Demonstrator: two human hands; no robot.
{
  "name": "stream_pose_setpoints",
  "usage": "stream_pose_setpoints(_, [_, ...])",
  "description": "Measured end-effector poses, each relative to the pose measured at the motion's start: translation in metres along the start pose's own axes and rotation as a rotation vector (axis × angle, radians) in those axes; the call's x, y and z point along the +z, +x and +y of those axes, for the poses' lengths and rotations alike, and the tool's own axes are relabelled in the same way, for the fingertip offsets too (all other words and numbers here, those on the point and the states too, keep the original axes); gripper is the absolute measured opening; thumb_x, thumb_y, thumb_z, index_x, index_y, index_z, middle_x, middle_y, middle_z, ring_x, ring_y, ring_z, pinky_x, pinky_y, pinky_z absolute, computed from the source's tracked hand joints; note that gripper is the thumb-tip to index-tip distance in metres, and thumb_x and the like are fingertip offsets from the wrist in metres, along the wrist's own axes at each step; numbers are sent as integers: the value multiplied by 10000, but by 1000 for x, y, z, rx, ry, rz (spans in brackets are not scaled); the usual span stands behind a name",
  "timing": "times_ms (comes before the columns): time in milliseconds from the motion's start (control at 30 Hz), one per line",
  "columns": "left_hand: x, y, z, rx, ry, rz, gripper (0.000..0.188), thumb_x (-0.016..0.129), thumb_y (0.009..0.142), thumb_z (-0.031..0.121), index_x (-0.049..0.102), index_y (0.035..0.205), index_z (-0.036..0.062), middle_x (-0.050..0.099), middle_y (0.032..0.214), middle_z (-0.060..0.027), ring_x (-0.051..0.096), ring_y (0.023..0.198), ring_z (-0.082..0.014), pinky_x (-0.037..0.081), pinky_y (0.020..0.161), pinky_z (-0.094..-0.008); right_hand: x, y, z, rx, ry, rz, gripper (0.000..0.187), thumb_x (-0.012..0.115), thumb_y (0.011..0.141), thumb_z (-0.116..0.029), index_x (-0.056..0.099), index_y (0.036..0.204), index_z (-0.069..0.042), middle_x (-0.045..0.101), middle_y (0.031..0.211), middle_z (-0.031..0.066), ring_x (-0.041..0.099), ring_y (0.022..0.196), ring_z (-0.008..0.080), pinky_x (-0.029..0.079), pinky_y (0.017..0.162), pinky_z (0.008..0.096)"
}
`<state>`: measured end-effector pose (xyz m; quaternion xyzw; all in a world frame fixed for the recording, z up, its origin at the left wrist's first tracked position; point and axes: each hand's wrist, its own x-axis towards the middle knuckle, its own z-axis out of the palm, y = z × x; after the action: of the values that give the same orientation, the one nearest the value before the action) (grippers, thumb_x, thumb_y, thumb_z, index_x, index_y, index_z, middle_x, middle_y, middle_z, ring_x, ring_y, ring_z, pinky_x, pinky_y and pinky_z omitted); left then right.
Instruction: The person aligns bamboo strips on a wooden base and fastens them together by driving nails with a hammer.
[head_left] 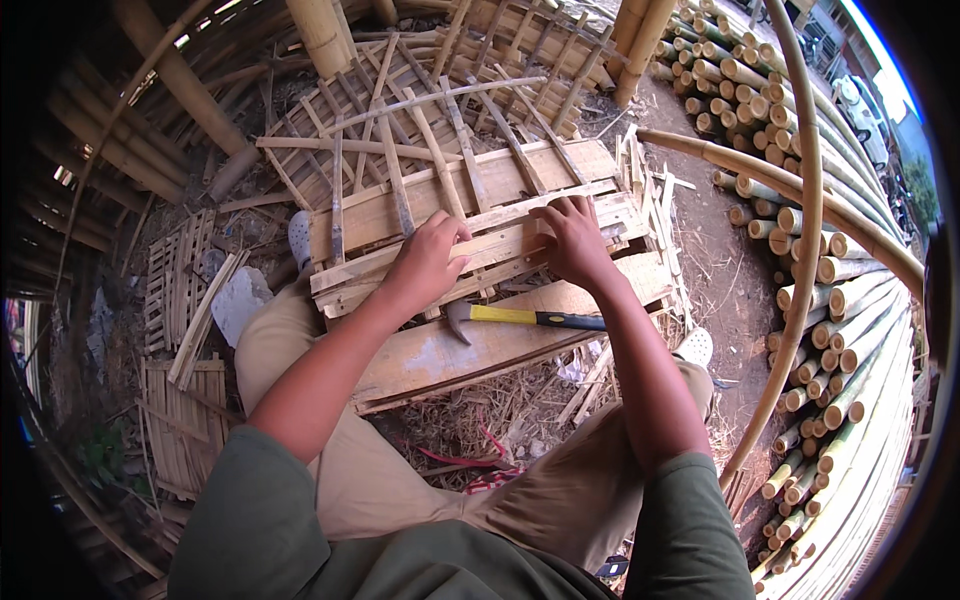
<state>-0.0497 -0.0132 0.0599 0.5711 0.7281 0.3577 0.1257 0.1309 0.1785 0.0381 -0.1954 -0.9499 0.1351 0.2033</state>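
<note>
A light wooden slat [495,243] lies across a low wooden bench, among other strips laid side by side. My left hand [428,262] is closed on the slat left of its middle, fingers curled over the far edge and thumb on the near side. Farther right, my right hand [572,240] grips the same slat from above, its fingertips partly hidden behind the wood. Just nearer to me, a claw hammer [515,317] with a yellow and black handle rests on the bench plank [430,362], its head to the left.
Crossed bamboo strips [400,125] fan out beyond the bench. Stacked bamboo poles [810,290] fill the right side, with a curved pole [800,200] in front. Slatted panels [185,420] lie at left. Shavings [480,420] cover the ground between my legs.
</note>
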Motion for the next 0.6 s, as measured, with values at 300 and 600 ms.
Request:
stream_pose_setpoints(300, [-2,2,4,-5,-43,43,257,784,794,78,614,975,12,591,912,-101,591,853,-218,504,817,-344,-17,20,-12,-84,66,197,245,708,781,-48,672,1017,-106,608,1025,121,512,1085,352,375,1020,463])
stream_pose_setpoints(600, [2,16,-18,-216,-235,55,372,869,744,111,604,993,34,559,846,24,520,782,-63,493,770,-229,-24,15,-32,-165,63,265,223,785,737,-166,698,934,-109,630,1064,86,533,1124,327,384,1037,466])
